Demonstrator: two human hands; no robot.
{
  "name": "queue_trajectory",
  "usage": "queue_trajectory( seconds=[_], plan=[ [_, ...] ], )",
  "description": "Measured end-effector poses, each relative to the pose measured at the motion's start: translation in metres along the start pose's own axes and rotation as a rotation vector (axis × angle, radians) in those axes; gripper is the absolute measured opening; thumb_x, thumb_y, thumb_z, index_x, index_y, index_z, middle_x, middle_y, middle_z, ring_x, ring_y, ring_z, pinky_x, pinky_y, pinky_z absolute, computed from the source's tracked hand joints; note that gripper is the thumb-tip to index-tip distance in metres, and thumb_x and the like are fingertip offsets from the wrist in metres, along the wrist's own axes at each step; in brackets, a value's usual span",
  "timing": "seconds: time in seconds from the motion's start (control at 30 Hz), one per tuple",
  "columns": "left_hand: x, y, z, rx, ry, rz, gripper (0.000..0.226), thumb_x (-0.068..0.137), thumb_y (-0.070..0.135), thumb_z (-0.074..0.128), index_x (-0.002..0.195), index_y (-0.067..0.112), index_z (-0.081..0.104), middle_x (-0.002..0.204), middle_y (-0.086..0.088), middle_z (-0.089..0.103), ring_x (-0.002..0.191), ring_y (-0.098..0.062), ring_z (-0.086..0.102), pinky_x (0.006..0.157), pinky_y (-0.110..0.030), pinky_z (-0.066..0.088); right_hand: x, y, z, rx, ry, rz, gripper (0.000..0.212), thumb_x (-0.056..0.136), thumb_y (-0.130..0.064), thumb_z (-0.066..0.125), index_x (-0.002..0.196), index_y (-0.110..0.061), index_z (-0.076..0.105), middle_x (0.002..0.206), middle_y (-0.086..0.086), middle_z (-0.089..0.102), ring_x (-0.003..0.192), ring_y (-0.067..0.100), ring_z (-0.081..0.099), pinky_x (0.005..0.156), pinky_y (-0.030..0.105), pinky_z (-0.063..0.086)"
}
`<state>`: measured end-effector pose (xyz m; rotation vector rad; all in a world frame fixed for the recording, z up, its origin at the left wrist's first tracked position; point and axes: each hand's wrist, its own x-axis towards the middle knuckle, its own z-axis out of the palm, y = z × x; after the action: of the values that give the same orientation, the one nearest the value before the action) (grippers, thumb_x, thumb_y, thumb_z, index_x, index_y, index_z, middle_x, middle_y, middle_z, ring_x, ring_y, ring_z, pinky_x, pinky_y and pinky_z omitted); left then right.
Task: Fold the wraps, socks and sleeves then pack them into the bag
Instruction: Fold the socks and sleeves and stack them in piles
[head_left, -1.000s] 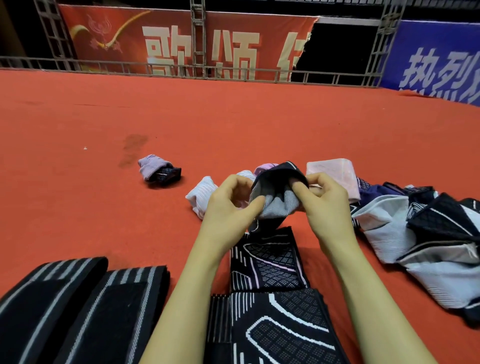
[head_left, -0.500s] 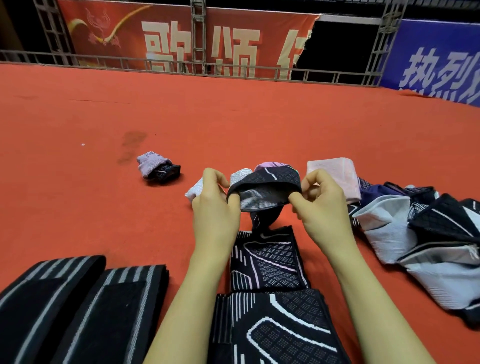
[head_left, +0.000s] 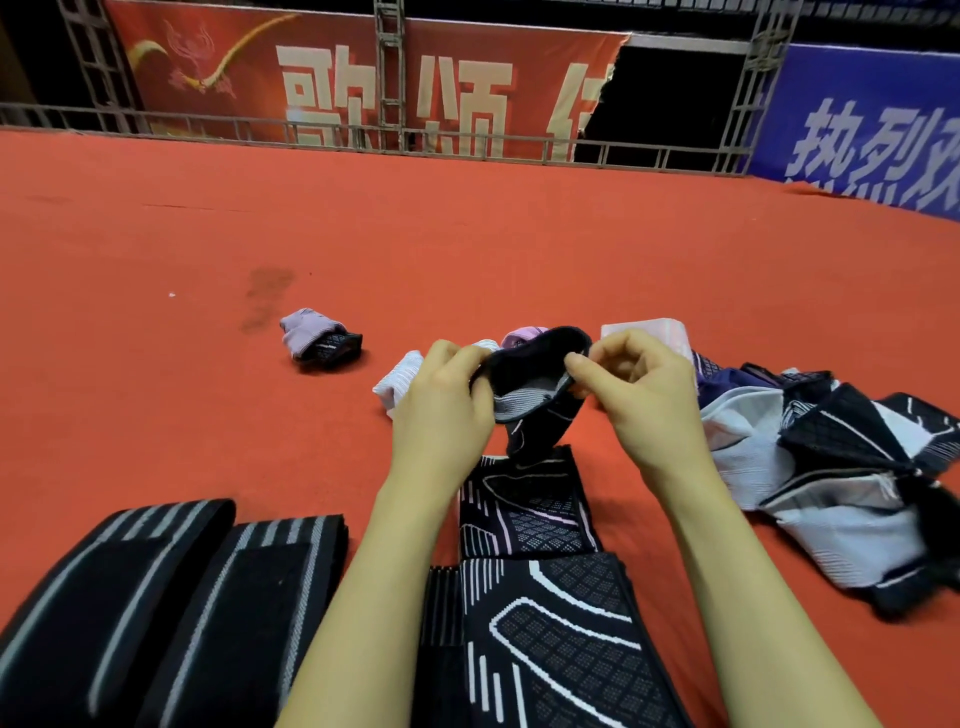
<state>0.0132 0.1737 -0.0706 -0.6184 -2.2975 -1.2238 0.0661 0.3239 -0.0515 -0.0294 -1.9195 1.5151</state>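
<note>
A dark sock (head_left: 535, 384) is held up over the red floor (head_left: 467, 234), between the pale socks (head_left: 402, 382) and the loose pile (head_left: 831, 467) toward the right edge. Its cuff is pinched on one side by the left hand (head_left: 441, 410) and on the other by the right hand (head_left: 644, 400), fingers curled. It appears soft, light and stretchy; the cuff rim is best gripped.

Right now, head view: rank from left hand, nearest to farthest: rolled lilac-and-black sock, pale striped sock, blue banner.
1. pale striped sock, just beside the left hand, on its left.
2. rolled lilac-and-black sock, farther left on the red carpet.
3. blue banner, far back right.
</note>
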Motion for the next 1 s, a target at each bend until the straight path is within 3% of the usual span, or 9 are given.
queue_trajectory(
  seconds=[0.1,0.2,0.33,0.43,0.53,0.67,0.77,0.9,1.0],
  plan=[
    [0.003,0.012,-0.014,-0.131,-0.227,-0.037,0.045,0.09,0.028,0.057,0.133,0.029,0.045,0.117,0.01,0.051,0.102,-0.009,0.05,0.086,-0.028,0.041,0.004,-0.011,0.002,-0.025,-0.017,0.015,0.022,0.08,-0.008,0.072,0.066,-0.018,0.057,0.062,-0.001,0.058,0.057,0.008,0.049,0.056,0.02,0.037],
    [0.0,0.025,-0.025,0.012,-0.317,-0.003,0.073,0.075,0.049,0.069,0.137,0.036,0.032,0.123,0.012,0.048,0.106,-0.006,0.045,0.089,-0.026,0.037,0.006,-0.028,0.005,-0.043,-0.046,0.004,0.019,0.08,-0.009,0.072,0.068,-0.015,0.06,0.063,-0.005,0.057,0.057,0.004,0.049,0.055,0.016,0.037],
    [0.008,0.038,-0.03,0.271,-0.22,-0.005,0.023,0.09,0.024,0.052,0.11,0.014,0.052,0.108,-0.006,0.057,0.102,-0.029,0.054,0.074,-0.036,0.037,-0.005,-0.046,0.002,-0.117,-0.13,-0.068,0.012,0.085,-0.013,0.068,0.086,-0.026,0.067,0.09,-0.009,0.056,0.08,-0.005,0.05,0.073,0.014,0.04],
    [0.014,0.044,-0.038,0.119,-0.09,-0.041,0.015,0.091,0.011,0.045,0.098,0.007,0.058,0.095,-0.013,0.064,0.092,-0.035,0.055,0.07,-0.039,0.04,-0.007,-0.038,-0.012,-0.448,-0.144,-0.032,0.045,0.085,-0.017,0.064,0.125,-0.031,0.05,0.132,-0.004,0.043,0.123,0.011,0.039,0.106,0.036,0.03],
    [0.018,0.051,-0.055,-0.105,-0.033,-0.05,0.014,0.092,0.009,0.048,0.093,0.006,0.062,0.08,-0.011,0.062,0.08,-0.034,0.054,0.069,-0.039,0.038,-0.011,-0.031,-0.02,-0.548,-0.192,0.188,0.058,0.087,-0.019,0.059,0.14,-0.025,0.037,0.148,-0.001,0.034,0.137,0.021,0.029,0.113,0.048,0.021],
    [0.017,0.066,-0.076,-0.344,-0.12,-0.088,0.021,0.093,0.007,0.049,0.077,0.016,0.059,0.068,0.004,0.053,0.069,-0.016,0.046,0.065,-0.031,0.037,-0.018,-0.037,-0.018,-0.429,-0.24,0.191,0.033,0.083,-0.025,0.062,0.11,-0.041,0.054,0.128,-0.008,0.054,0.125,0.015,0.045,0.109,0.04,0.031],
    [0.012,0.071,-0.088,-0.362,-0.097,-0.145,0.014,0.094,0.009,0.048,0.086,0.013,0.059,0.072,0.005,0.055,0.076,-0.017,0.05,0.067,-0.03,0.038,-0.019,-0.051,-0.017,-0.325,-0.185,0.184,0.016,0.09,-0.014,0.055,0.082,-0.027,0.061,0.084,-0.008,0.062,0.088,0.014,0.055,0.079,0.023,0.043],
    [-0.001,0.065,-0.099,-0.055,0.008,-0.141,0.017,0.095,0.025,0.049,0.092,0.008,0.052,0.091,-0.011,0.064,0.091,-0.033,0.056,0.076,-0.039,0.044,-0.03,-0.073,-0.018,-0.434,-0.052,0.049,0.015,0.092,-0.008,0.052,0.099,-0.006,0.066,0.082,-0.003,0.058,0.087,0.02,0.054,0.075,0.025,0.036],
    [-0.017,0.066,-0.107,0.082,0.028,-0.214,0.027,0.095,0.036,0.048,0.091,0.01,0.049,0.092,-0.015,0.064,0.092,-0.036,0.056,0.074,-0.039,0.043,-0.041,-0.086,-0.024,-0.525,-0.084,-0.007,0.013,0.094,-0.012,0.054,0.098,-0.005,0.064,0.077,-0.01,0.049,0.085,0.017,0.049,0.07,0.022,0.031]
  ],
)
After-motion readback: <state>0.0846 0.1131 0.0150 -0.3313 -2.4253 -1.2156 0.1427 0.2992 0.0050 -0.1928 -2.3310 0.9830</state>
